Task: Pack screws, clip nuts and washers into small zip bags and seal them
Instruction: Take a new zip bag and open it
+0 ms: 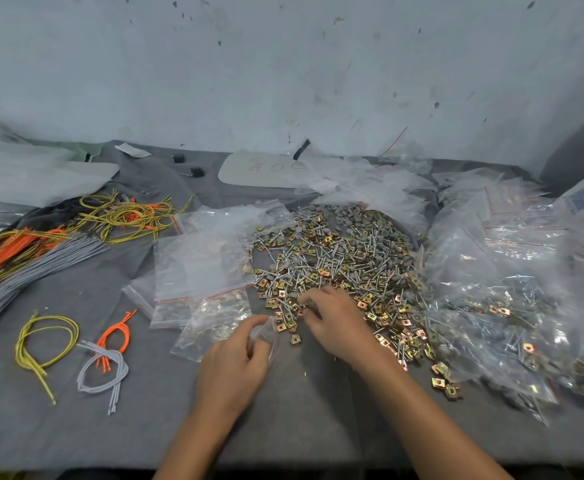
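Note:
A big loose heap of screws, brass-coloured clip nuts and grey washers (pixel 339 261) covers the middle of the grey table. My left hand (pixel 235 365) pinches the mouth of a small clear zip bag (pixel 268 336) at the heap's near-left edge. My right hand (pixel 335 320) lies on the near edge of the heap, its fingers curled over clip nuts; what they pinch is hidden. Empty zip bags (pixel 200 261) with red seal lines lie stacked to the left of the heap, and one bag (pixel 214 320) beside my left hand holds some parts.
Filled clear bags (pixel 512 306) pile up on the right. Yellow, orange and grey cable bundles (pixel 75 233) spread over the left side, with small loops (pixel 103 362) near the front. A white card (pixel 262 169) lies by the wall. Bare grey cloth (pixel 145 427) fills the front.

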`<state>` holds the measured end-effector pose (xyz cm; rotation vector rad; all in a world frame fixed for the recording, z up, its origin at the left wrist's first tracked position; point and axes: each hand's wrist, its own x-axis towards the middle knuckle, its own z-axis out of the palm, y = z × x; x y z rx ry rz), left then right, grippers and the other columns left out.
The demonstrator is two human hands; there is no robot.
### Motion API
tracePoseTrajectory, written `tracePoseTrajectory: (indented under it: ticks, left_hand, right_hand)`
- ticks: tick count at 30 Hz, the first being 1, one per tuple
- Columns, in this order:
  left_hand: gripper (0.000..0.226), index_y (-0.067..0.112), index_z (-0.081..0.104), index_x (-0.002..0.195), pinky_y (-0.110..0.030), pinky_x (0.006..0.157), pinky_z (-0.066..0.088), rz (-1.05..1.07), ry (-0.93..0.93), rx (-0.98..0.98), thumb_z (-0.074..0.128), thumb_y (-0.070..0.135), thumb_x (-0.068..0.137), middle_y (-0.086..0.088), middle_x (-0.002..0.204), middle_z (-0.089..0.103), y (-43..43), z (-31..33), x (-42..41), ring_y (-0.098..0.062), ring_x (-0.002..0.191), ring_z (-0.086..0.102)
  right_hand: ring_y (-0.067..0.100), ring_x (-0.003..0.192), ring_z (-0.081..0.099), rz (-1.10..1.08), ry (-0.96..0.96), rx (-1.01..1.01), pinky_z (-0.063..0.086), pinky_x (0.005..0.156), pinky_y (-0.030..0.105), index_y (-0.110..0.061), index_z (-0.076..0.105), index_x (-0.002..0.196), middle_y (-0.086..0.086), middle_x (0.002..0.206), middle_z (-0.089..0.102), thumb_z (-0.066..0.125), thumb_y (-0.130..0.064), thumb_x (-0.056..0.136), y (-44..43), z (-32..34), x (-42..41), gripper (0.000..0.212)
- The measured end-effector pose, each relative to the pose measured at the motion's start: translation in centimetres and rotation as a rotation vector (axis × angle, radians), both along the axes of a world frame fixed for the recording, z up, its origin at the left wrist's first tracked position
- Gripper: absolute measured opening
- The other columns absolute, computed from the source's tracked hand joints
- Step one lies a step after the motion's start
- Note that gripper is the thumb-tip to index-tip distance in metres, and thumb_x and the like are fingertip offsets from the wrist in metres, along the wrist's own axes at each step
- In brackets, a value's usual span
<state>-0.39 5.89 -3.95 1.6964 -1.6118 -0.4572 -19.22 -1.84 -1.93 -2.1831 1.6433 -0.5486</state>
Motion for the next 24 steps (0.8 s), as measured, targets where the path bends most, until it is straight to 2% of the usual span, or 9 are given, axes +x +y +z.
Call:
tracePoseTrajectory:
  ticks: [4,6,8,10,17,19,21,24]
  left_hand:
    - [0.045,0.047,0.057,0.117,-0.037,0.058,0.045,-0.004,0.031,0.008,0.036,0.048,0.078,0.012,0.063,0.058,0.0,0.1,0.0,-0.010,0.058,0.053]
    - [0.044,0.045,0.059,0.117,-0.038,0.060,0.047,0.002,0.040,0.018,0.039,0.043,0.078,0.011,0.061,0.057,-0.1,0.2,0.0,-0.011,0.057,0.053]
    - [0.043,0.044,0.060,0.116,-0.038,0.060,0.048,0.001,0.042,0.024,0.041,0.040,0.078,0.010,0.060,0.056,-0.1,0.2,0.0,-0.012,0.056,0.053]
    - [0.043,0.044,0.060,0.116,-0.039,0.060,0.048,-0.002,0.042,0.024,0.041,0.040,0.078,0.011,0.059,0.056,-0.1,0.1,0.1,-0.012,0.056,0.052]
    - [0.044,0.048,0.056,0.116,-0.038,0.058,0.049,-0.011,0.050,0.018,0.037,0.046,0.077,0.013,0.060,0.056,-0.3,-0.2,0.1,-0.011,0.055,0.052]
    - [0.043,0.048,0.057,0.115,-0.038,0.058,0.049,-0.009,0.049,0.021,0.037,0.045,0.077,0.013,0.060,0.056,-0.3,-0.2,0.1,-0.011,0.055,0.052]
    - [0.044,0.048,0.058,0.114,-0.038,0.059,0.049,-0.006,0.055,0.025,0.037,0.046,0.076,0.013,0.060,0.056,-0.4,-0.3,0.2,-0.011,0.055,0.052]
    - [0.040,0.047,0.058,0.113,-0.036,0.059,0.048,-0.001,0.075,0.027,0.040,0.044,0.077,0.015,0.061,0.056,-0.4,-0.3,0.3,-0.010,0.057,0.053]
  right_hand:
    - [0.018,0.111,0.048,0.026,0.041,0.038,0.042,0.096,0.036,-0.027,0.063,0.120,-0.003,0.116,0.055,0.057,-0.035,0.100,-0.5,0.0,0.5,0.023]
    - [0.017,0.107,0.049,0.030,0.045,0.078,0.043,0.094,0.036,-0.029,0.064,0.111,-0.005,0.111,0.054,0.059,-0.034,0.099,-0.8,0.2,0.4,0.014]
    - [0.015,0.099,0.051,0.052,0.048,0.109,0.042,0.087,0.034,-0.029,0.062,0.098,-0.009,0.101,0.053,0.063,-0.031,0.097,-1.2,0.4,0.2,0.002]
    - [0.012,0.090,0.051,0.071,0.037,0.120,0.037,0.076,0.029,-0.028,0.060,0.090,-0.012,0.093,0.052,0.066,-0.027,0.095,-1.3,0.7,-0.1,0.008]
    - [0.005,0.081,0.057,0.087,0.048,0.160,0.042,0.067,0.024,-0.025,0.069,0.094,-0.014,0.087,0.060,0.062,-0.021,0.096,-1.5,1.9,-1.2,0.008]
    - [0.008,0.082,0.059,0.096,0.024,0.148,0.048,0.070,0.028,-0.026,0.068,0.094,-0.011,0.088,0.063,0.061,-0.021,0.095,-1.5,2.3,-0.8,0.009]
    - [0.013,0.087,0.061,0.129,0.003,0.123,0.052,0.080,0.034,-0.026,0.070,0.099,-0.008,0.094,0.064,0.060,-0.019,0.096,-1.7,2.5,0.1,0.012]
    - [0.019,0.102,0.057,0.249,0.096,0.132,0.048,0.091,0.035,-0.030,0.071,0.114,-0.003,0.109,0.055,0.056,-0.011,0.097,-2.2,2.3,1.9,0.029]
